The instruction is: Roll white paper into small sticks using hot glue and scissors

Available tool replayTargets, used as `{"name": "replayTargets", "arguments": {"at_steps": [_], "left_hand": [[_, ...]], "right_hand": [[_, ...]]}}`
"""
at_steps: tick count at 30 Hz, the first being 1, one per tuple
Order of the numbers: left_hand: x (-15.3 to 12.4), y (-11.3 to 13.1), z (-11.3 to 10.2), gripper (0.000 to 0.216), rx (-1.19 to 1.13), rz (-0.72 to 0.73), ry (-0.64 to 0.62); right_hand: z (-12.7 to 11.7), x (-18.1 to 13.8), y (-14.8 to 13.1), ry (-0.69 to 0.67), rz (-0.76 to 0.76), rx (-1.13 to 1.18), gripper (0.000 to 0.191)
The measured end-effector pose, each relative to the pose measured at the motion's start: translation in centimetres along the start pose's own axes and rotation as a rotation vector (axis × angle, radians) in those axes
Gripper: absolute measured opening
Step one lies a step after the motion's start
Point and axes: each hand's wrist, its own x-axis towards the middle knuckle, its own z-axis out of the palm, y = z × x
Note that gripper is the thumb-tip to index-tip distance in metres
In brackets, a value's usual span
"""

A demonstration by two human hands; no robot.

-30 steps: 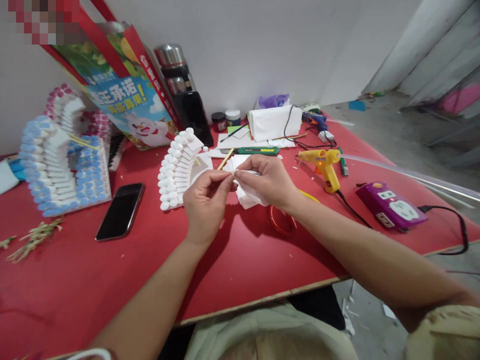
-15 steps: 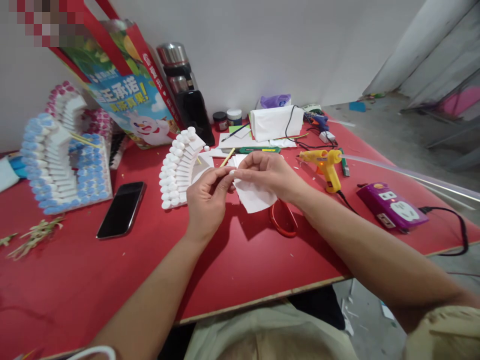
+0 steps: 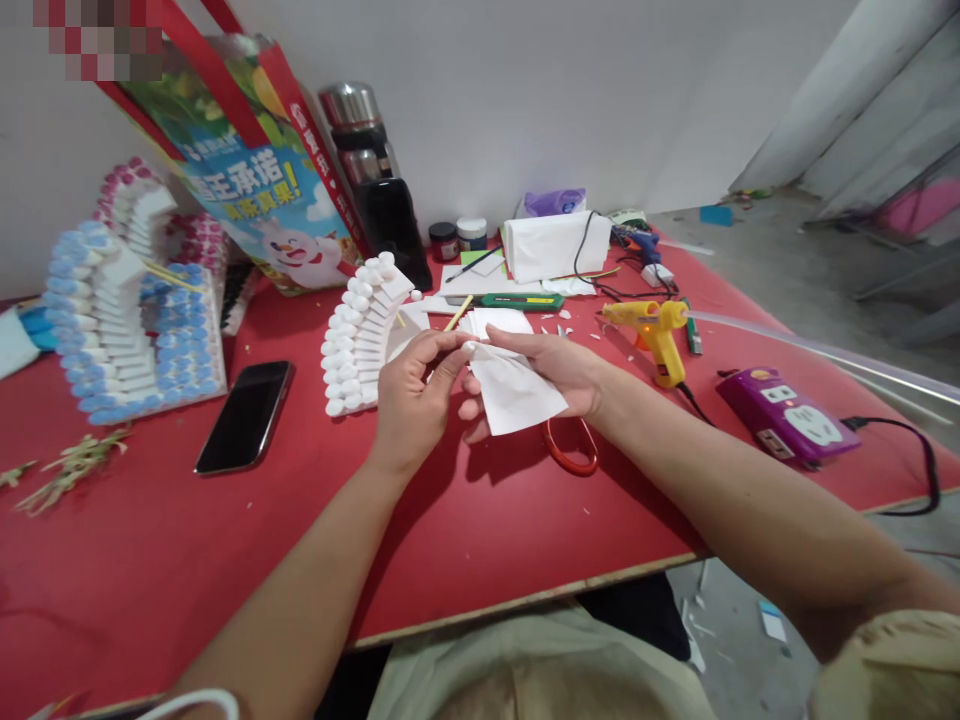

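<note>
A small white sheet of thin paper or cloth (image 3: 517,392) hangs over the middle of the red table. At its upper left corner is a small rounded white tip (image 3: 470,348), pinched between the thumb and fingers of my left hand (image 3: 415,398). My right hand (image 3: 574,375) lies palm up behind and under the sheet. Its thumb stretches along the top edge, and its fingers are apart, partly hidden by the sheet. Just left of my hands stands a curved white piece (image 3: 360,340) built of strips with round white ends. More white sheets (image 3: 499,322) lie behind my hands.
Red-handled scissors (image 3: 571,447) lie near my right wrist. A yellow glue gun (image 3: 651,330) and purple power strip (image 3: 787,415) are at right; a green cutter (image 3: 521,300) lies behind. Left are a phone (image 3: 245,415), a blue-and-white model (image 3: 135,330) and a printed bag (image 3: 262,190).
My right hand has let go of its pinch at the white tip and turned palm up, with its fingers opened under the sheet. My left hand keeps its pinch.
</note>
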Motion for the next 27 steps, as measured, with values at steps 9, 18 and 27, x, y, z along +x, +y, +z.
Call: {"name": "replayTargets", "arguments": {"at_steps": [9, 18, 27], "left_hand": [[0.0, -0.2, 0.1, 0.017, -0.055, -0.068, 0.036], [0.0, -1.2, 0.5, 0.02, -0.266, -0.198, 0.079], [-0.5, -1.4, 1.4, 0.02, -0.371, -0.273, 0.121]], "right_hand": [[-0.1, 0.2, -0.4, 0.109, -0.044, -0.065, 0.034], [0.2, 0.3, 0.1, 0.335, -0.339, -0.479, 0.033], [0.2, 0.9, 1.6, 0.837, -0.695, -1.301, 0.027]]}}
